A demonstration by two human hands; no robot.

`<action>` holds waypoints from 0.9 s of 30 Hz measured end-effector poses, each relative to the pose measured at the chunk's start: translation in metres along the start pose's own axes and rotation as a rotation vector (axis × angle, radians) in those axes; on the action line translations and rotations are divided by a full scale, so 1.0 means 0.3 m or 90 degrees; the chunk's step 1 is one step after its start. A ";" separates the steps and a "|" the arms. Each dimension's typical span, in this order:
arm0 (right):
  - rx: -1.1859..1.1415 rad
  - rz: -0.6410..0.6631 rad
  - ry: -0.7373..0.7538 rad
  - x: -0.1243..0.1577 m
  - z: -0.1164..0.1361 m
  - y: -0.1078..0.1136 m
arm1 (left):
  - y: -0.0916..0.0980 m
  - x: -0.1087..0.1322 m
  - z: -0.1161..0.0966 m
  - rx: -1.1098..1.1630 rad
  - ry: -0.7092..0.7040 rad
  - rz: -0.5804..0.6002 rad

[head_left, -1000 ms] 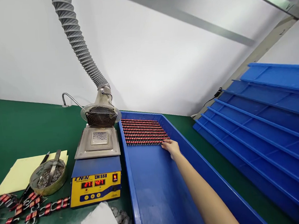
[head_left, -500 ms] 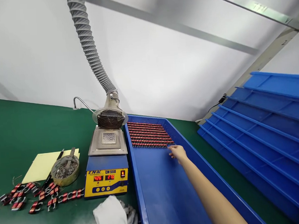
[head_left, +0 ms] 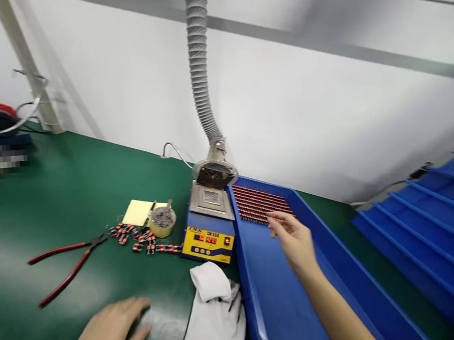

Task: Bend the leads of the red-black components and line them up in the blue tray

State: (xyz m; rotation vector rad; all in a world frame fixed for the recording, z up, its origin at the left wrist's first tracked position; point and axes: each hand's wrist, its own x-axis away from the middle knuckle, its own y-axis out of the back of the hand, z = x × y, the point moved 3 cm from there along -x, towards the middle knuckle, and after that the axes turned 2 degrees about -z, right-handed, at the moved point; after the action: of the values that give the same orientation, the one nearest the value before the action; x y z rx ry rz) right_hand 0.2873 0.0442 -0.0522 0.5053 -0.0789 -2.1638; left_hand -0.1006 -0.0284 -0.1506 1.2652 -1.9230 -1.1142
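Note:
My right hand (head_left: 296, 240) is over the blue tray (head_left: 265, 276), just in front of rows of small red-wound coils (head_left: 262, 204) at the tray's far end. Its fingers are loosely curled and apart, and I see nothing between them. My left hand (head_left: 109, 331), a little blurred, hovers low over the green table with fingers and thumb apart, holding nothing. Ahead of it lie red-handled pliers (head_left: 76, 266), spread apart. Loose red coils (head_left: 140, 241) lie in a scattered group and a short row beside the yellow-fronted solder pot (head_left: 209, 244).
A fume hood on a ribbed hose (head_left: 200, 68) hangs over the solder pot. A round tin (head_left: 163, 221) stands by yellow paper (head_left: 136, 212). White cloth gloves (head_left: 216, 316) lie left of the tray. Stacked blue trays (head_left: 429, 233) lean at the right.
The view has swung left, bringing the pliers and my left hand into sight. My right hand has drawn back slightly from the coil rows, its fingers loosened.

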 end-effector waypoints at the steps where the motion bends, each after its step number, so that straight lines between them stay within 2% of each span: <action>1: -0.039 -0.005 0.031 0.029 0.064 -0.017 | 0.040 -0.026 0.027 -0.045 0.036 -0.026; 4: -0.172 -0.048 0.119 0.135 0.248 -0.050 | 0.158 -0.124 0.124 -0.133 0.115 -0.133; 6: -0.293 -0.099 0.175 0.209 0.342 -0.060 | 0.203 -0.192 0.194 -0.146 0.140 -0.152; 8: -0.354 -0.118 0.199 0.266 0.395 -0.074 | 0.220 -0.254 0.256 -0.139 0.142 -0.144; 10: -0.375 -0.107 0.195 0.298 0.409 -0.091 | 0.219 -0.309 0.303 -0.114 0.130 -0.125; 13: -0.389 -0.066 0.168 0.302 0.384 -0.107 | 0.212 -0.366 0.346 -0.061 0.113 -0.096; 16: -0.391 -0.017 0.129 0.281 0.348 -0.111 | 0.226 -0.387 0.373 -0.016 0.142 -0.100; 19: -0.392 0.030 0.078 0.263 0.322 -0.110 | 0.278 -0.387 0.377 0.031 0.186 -0.131; 21: -0.391 0.052 0.055 0.257 0.308 -0.113 | 0.332 -0.388 0.340 0.073 0.202 -0.170; 23: -0.379 0.079 0.038 0.255 0.291 -0.123 | 0.385 -0.394 0.245 0.138 0.186 -0.211; 25: -0.349 0.129 0.015 0.258 0.272 -0.146 | 0.420 -0.400 0.086 0.236 0.111 -0.233; 27: -0.321 0.194 -0.017 0.268 0.256 -0.176 | 0.426 -0.400 -0.115 0.326 -0.002 -0.222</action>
State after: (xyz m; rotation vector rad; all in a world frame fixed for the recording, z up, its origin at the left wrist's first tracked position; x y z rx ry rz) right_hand 0.1756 0.0033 -0.0206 0.1580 0.3466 -1.8016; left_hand -0.0827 0.0970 -0.0245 1.9311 -2.1213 -0.7953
